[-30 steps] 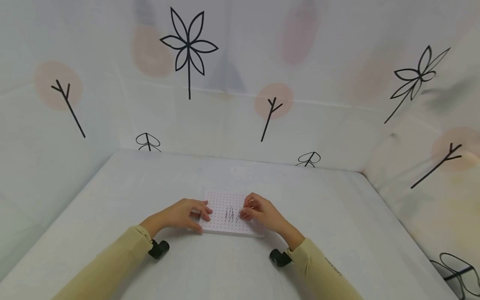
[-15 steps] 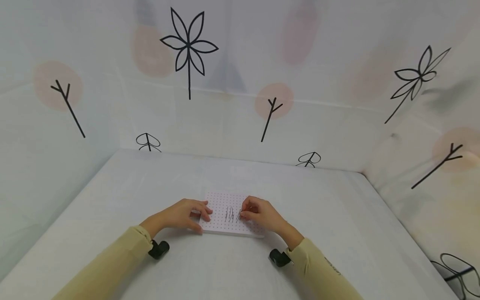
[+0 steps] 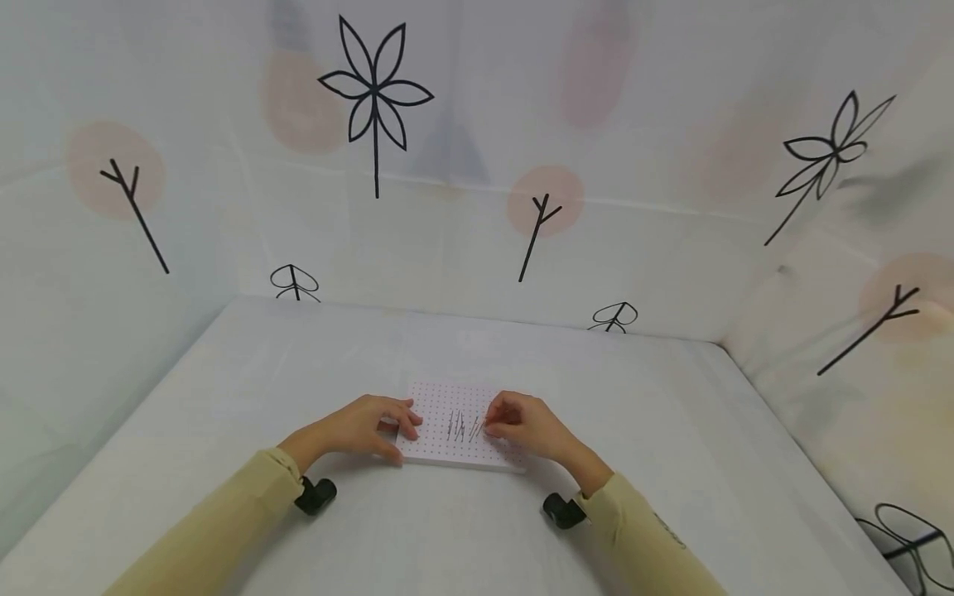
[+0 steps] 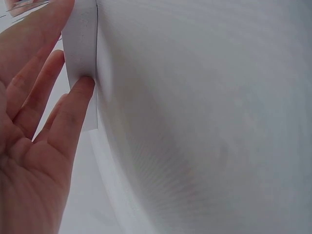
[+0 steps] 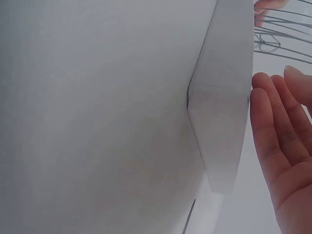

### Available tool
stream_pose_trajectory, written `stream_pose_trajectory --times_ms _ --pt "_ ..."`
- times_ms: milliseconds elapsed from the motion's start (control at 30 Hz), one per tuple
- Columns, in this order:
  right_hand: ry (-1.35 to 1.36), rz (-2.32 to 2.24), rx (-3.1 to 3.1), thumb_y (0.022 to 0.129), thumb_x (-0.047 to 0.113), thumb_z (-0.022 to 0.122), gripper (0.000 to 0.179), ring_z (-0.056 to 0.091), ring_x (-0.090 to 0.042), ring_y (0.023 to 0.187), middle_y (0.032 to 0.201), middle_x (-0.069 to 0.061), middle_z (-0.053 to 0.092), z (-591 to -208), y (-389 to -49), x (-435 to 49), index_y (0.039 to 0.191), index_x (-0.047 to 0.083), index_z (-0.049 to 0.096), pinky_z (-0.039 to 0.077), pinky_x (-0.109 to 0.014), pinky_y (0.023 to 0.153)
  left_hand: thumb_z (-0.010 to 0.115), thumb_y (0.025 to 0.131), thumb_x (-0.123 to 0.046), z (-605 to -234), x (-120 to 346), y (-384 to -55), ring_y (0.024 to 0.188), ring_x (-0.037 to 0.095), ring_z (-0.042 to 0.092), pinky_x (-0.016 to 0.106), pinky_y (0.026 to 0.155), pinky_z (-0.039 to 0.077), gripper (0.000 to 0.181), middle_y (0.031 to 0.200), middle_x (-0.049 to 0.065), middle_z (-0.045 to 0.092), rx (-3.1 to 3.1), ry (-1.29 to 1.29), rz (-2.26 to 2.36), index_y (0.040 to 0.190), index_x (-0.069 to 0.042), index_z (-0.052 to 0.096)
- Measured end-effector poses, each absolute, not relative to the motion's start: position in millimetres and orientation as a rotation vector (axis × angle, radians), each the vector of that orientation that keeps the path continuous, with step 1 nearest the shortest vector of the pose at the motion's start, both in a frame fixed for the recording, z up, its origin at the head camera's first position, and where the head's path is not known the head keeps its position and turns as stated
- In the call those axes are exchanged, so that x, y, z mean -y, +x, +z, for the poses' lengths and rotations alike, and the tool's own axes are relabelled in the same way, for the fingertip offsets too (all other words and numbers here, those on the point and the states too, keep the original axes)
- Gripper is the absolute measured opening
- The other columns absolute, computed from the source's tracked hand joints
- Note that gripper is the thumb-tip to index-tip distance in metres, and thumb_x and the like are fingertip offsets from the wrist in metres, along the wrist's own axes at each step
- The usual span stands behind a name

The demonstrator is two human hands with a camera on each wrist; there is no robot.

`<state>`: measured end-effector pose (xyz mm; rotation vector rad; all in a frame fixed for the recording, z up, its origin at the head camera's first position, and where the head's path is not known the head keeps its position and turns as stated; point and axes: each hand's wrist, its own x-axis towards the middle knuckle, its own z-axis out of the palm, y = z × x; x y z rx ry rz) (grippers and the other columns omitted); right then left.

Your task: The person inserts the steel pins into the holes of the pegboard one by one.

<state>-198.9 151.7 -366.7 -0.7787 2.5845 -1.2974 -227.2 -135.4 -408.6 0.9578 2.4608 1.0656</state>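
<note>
A white board with a grid of dots lies flat on the table. Several thin dark metal pins stand up from it, some leaning. My left hand rests at the board's left side with fingers over its top. In the left wrist view, one fingertip presses the board's front edge. My right hand is over the board's right half, with thumb and forefinger pinched together at a slanting thin pin. In the right wrist view, its thumb and curled fingers cover that pin.
The board's side face shows close up in the right wrist view. White tabletop extends around the board. A patterned cloth wall stands behind. A dark wrist camera sits below each sleeve.
My right hand's fingers have closed into a pinch and moved slightly right. A second slanting pin now shows beside its fingertips. The left hand has stayed in place.
</note>
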Motion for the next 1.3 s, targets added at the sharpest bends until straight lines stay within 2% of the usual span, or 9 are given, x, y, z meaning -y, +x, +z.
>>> stream_pose_trajectory --times_ms 633,933,1300 --pt "-0.713 -1.292 -2.626 0.083 -0.007 0.063 0.010 0.061 -0.031 0.085 0.091 -0.017 0.062 -374 -200 -181 0.091 -0.006 0.057 0.053 -0.034 0.076 0.081 0.070 -0.012 -409 135 -226 0.131 0.027 0.036 0.038 0.101 0.039 0.024 0.120 0.001 0.060 -2.470 0.948 1.057 0.090 -0.019 0.070" --pt "-0.704 -1.275 -2.674 0.083 0.003 0.068 0.013 0.062 -0.018 0.084 0.090 -0.003 0.063 -403 -216 -205 0.092 0.004 0.060 0.052 -0.026 0.074 0.082 0.069 -0.012 -410 136 -227 0.131 0.027 0.037 0.039 0.101 0.039 0.024 0.120 0.001 0.060 -2.475 0.943 1.057 0.089 -0.019 0.070" --pt "-0.651 -1.269 -2.696 0.082 0.005 0.069 0.011 0.062 -0.018 0.084 0.089 -0.004 0.063 -400 -213 -221 0.090 0.004 0.061 0.053 -0.028 0.074 0.081 0.070 -0.012 -410 136 -227 0.130 0.026 0.037 0.038 0.101 0.039 0.024 0.120 0.000 0.061 -2.477 0.948 1.048 0.089 -0.019 0.070"
